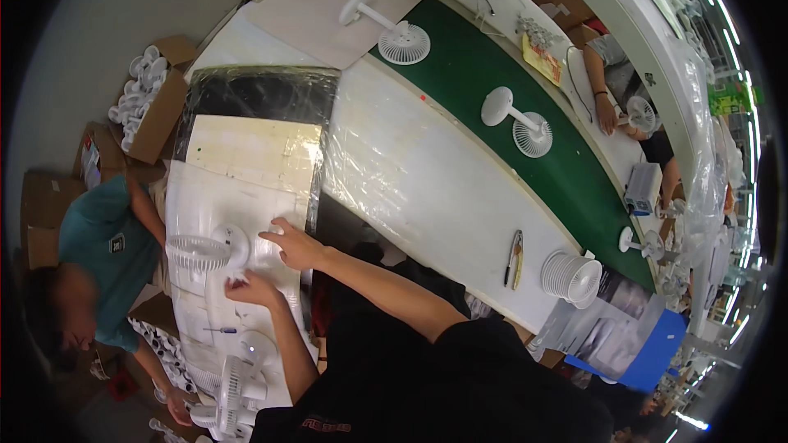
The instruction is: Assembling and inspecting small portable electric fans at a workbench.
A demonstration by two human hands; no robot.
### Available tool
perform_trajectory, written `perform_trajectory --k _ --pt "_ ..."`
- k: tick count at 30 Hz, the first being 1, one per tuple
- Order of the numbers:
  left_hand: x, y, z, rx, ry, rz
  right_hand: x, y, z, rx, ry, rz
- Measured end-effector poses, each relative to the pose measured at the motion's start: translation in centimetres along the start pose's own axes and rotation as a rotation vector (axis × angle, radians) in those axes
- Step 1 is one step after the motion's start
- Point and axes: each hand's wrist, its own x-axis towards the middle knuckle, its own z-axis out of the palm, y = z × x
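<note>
Right forearm runs in bare from the lower right, almost straight, black short sleeve near the elbow. Right hand (297, 248) is palm down, fingers stretched left and slightly bent, tips just beside the round base of a white plastic desk fan (195, 252). Small pale spot at the fingertips; can't make out whether that grip pinches something.

Left forearm comes up steeply from the lower edge, elbow low. Left hand (254, 289) has curled fingers, pointing left, just below the fan base. Whether its grip is closed on anything is unclear, too small and blurred.

Fan is on the white-covered table (279, 201), left of both hands: smooth glossy disc base, round cage of thin radial ribs seen at a slant. Table cover is a whitish sheet, slightly wrinkled; beyond it a cream flat board (254, 138) with a shiny patch, then a black panel under crinkled clear plastic film (254, 90).

Thin dark-handled screwdriver (222, 330) lies nearer the body. More white ribbed fans (232, 390) cluster at the table's near end. To the right, a smooth matte green conveyor belt (480, 70) carries white fans with disc bases and slim stems. Nested white plastic rings (569, 277) form a ridged cylinder near the belt. Co-worker in a teal shirt (111, 217) leans in at left.
</note>
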Motion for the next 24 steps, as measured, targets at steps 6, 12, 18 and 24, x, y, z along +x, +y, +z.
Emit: perform_trajectory --k 6,12,18,24 --pt "-9.6 9.1 2.4 -0.191 -0.446 0.045 -10.3 2.5 -11.0 0.160 0.192 0.267" --pt "-7.0 9.1 2.4 0.081 -0.530 0.587 -19.5 5.8 -15.9 0.170 0.385 0.485" --pt "-5.2 2.4 -4.2 0.158 -0.435 0.208 -9.8 0.7 -12.6 -0.029 0.139 0.186" --pt "0.2 6.2 1.0 -0.157 0.009 0.231 1.9 -0.2 -2.5 -0.246 -0.112 -0.129"
